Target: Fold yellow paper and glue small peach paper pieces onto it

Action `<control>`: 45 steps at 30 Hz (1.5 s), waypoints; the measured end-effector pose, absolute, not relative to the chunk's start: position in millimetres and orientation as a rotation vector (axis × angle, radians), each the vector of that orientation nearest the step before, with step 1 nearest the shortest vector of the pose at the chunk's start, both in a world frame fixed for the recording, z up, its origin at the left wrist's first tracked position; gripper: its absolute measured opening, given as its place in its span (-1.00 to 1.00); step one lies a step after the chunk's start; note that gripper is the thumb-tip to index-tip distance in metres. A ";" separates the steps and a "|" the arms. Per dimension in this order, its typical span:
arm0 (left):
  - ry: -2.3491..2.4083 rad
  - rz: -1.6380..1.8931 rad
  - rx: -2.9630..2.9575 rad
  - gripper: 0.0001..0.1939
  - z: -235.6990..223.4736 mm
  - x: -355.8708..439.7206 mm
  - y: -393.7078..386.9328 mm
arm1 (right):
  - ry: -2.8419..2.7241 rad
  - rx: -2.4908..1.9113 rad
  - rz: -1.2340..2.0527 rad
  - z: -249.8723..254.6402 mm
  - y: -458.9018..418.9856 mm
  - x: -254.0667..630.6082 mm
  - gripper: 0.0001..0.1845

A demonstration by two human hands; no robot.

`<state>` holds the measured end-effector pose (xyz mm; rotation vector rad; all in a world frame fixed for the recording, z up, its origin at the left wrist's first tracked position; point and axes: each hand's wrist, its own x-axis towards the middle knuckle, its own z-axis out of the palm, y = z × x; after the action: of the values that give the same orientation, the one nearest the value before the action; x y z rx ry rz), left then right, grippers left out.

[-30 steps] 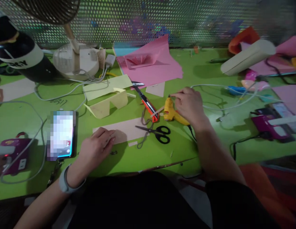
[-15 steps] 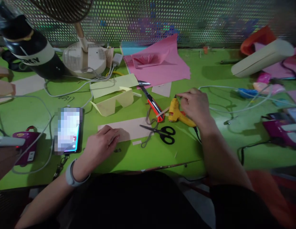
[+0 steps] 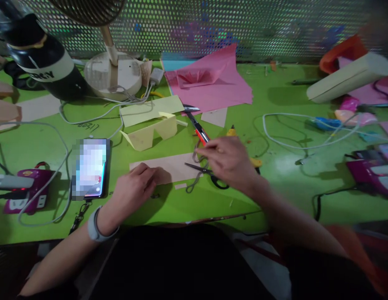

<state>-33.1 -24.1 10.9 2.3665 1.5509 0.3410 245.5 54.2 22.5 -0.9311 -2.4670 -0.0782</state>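
Note:
My left hand (image 3: 134, 187) rests with curled fingers on the left end of a pale paper strip (image 3: 178, 166). Whatever its fingertips may pinch is hidden. My right hand (image 3: 233, 162) hovers over black-handled scissors (image 3: 219, 183), fingers drawn together to the left; any small thing between them cannot be made out. Behind it a yellow glue gun (image 3: 231, 131) lies mostly covered. An orange utility knife (image 3: 202, 135) and a grey cord (image 3: 190, 187) lie by the fingertips. Yellow paper cut like glasses (image 3: 139, 137) stands beyond the strip.
A phone (image 3: 98, 166) and a purple power block (image 3: 40, 187) are at left. Behind stand a dark bottle (image 3: 53, 62) and a fan (image 3: 119, 79). Pink paper (image 3: 225, 93) lies at the back, a pale roll (image 3: 347, 79) at right. White cable (image 3: 291, 146) loops across the table.
My right hand has moved from the glue gun's tip leftward and nearer to me, over the scissors. My left hand stays on the strip. The view has shifted slightly.

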 end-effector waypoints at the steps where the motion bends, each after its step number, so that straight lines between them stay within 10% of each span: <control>1: 1.553 0.334 2.364 -0.75 10.6 -32.9 -24.2 | -2.537 -0.873 -0.089 21.1 46.1 232.7 -0.75; 45: 1.202 0.738 1.260 -0.78 21.9 -26.3 -17.5 | -2.432 -0.630 -0.171 18.7 20.4 195.6 -0.65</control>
<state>-26.3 -17.5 21.9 1.2603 1.2020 0.7379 195.6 20.4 18.7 -0.6302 -2.4318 -0.1713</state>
